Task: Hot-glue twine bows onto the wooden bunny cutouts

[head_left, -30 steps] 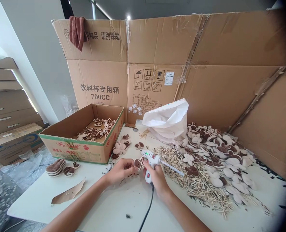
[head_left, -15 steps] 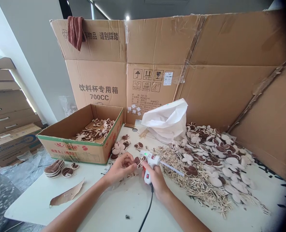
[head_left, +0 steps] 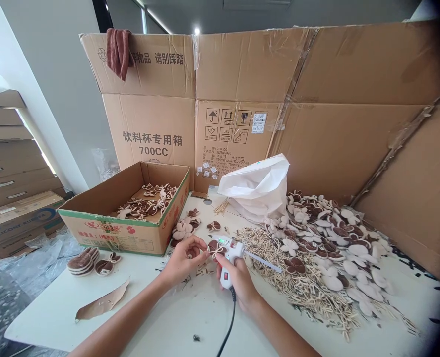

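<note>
Between the fingertips of my left hand (head_left: 184, 259) is a small brown felt piece with a cream cord bow (head_left: 216, 248); the fingers are pinched on its left edge. My right hand (head_left: 241, 280) is wrapped round a white hot glue gun (head_left: 231, 253), its thumb reaching to the lower side of the bow piece. A translucent glue stick (head_left: 262, 260) juts from the gun's back, and a black cord (head_left: 229, 320) runs down from its handle. The nozzle is partly hidden behind the felt piece. Just beyond lies another brown bow piece (head_left: 214, 226).
An open cardboard box (head_left: 111, 233) at left holds several finished bow pieces. To the right spread a heap of cord bows (head_left: 309, 292) and a pile of brown and cream felt shapes (head_left: 339, 238). A white bag (head_left: 257, 188) stands before the cardboard wall (head_left: 316, 148).
The brown felt piece has turned slightly, and my right thumb now lies against its bow. The glue gun has shifted a little. The whole view has moved slightly.
</note>
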`<action>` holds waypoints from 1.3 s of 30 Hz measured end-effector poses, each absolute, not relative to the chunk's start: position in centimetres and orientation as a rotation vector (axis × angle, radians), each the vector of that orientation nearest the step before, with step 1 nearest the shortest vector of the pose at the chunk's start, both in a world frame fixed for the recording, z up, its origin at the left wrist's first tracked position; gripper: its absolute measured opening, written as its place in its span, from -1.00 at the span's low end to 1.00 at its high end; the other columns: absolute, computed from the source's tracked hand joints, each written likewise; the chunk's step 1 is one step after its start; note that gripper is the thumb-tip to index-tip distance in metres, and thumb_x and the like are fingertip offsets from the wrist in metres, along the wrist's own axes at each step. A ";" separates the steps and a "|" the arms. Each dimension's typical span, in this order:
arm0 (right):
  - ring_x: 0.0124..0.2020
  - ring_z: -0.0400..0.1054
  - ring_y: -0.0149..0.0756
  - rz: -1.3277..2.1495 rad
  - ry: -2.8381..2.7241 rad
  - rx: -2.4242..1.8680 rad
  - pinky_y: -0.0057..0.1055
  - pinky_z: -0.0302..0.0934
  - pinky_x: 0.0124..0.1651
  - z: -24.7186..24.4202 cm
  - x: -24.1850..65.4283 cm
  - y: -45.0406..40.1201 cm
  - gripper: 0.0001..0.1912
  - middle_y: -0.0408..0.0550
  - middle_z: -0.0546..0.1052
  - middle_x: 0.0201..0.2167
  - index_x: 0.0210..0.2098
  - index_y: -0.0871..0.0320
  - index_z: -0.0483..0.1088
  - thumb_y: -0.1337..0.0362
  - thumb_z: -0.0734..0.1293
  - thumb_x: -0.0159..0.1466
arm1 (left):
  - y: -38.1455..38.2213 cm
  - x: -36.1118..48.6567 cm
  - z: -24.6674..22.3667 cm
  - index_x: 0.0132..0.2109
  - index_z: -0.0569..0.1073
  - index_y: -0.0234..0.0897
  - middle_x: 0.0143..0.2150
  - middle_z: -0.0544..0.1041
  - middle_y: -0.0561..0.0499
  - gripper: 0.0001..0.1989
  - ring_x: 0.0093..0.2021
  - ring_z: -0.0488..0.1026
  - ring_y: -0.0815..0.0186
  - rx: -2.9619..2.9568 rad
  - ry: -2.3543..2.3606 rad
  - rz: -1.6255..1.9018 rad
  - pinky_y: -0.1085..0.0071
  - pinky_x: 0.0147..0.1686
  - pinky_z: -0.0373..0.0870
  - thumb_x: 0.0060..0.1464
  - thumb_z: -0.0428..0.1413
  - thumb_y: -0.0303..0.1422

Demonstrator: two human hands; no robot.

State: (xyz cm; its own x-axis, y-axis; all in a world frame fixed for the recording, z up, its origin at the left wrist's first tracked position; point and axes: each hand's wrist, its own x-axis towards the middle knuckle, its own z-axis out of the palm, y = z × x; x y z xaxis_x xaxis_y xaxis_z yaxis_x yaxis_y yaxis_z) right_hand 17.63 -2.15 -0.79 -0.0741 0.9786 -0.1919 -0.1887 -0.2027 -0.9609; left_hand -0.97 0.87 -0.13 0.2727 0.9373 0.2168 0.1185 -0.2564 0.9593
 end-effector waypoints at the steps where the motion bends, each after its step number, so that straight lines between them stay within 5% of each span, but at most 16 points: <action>1: -0.68 0.22 -0.35 1.482 -0.999 -1.176 -0.41 0.16 -0.65 -0.8 17.6 -2.2 -0.56 -0.18 0.42 -0.65 -0.32 0.14 0.49 -0.11 0.50 0.09 | 0.8 -1.0 -0.1 -0.14 0.50 -0.29 -0.23 0.54 -0.04 -0.72 -0.35 0.41 0.34 1.616 0.997 1.104 0.44 -0.34 0.33 0.16 0.26 -0.16; 17: -0.61 0.22 -0.36 1.348 -1.029 -1.201 -0.43 0.14 -0.61 0.1 17.0 -2.7 -0.59 -0.17 0.42 -0.62 -0.39 0.16 0.49 -0.04 0.56 0.05 | 0.4 -0.8 0.3 -0.15 0.50 -0.29 -0.26 0.56 -0.06 -0.71 -0.30 0.45 0.29 1.598 1.008 1.115 0.41 -0.29 0.38 0.20 0.22 -0.13; 25: -0.63 0.22 -0.34 1.312 -0.995 -1.201 -0.40 0.15 -0.61 -0.2 17.2 -2.5 -0.54 -0.18 0.41 -0.62 -0.40 0.12 0.46 -0.16 0.50 0.09 | 0.5 -0.8 0.2 -0.18 0.51 -0.29 -0.29 0.55 -0.04 -0.68 -0.31 0.45 0.29 1.638 0.983 1.085 0.41 -0.29 0.38 0.22 0.18 -0.08; 39: -0.62 0.21 -0.33 1.414 -1.050 -1.179 -0.40 0.15 -0.62 -0.3 17.7 -2.3 -0.56 -0.19 0.40 -0.62 -0.35 0.10 0.42 -0.13 0.51 0.10 | 0.0 -0.9 1.3 -0.22 0.51 -0.23 -0.26 0.50 -0.02 -0.78 -0.36 0.34 0.32 1.951 1.054 1.193 0.42 -0.31 0.32 0.30 0.09 -0.20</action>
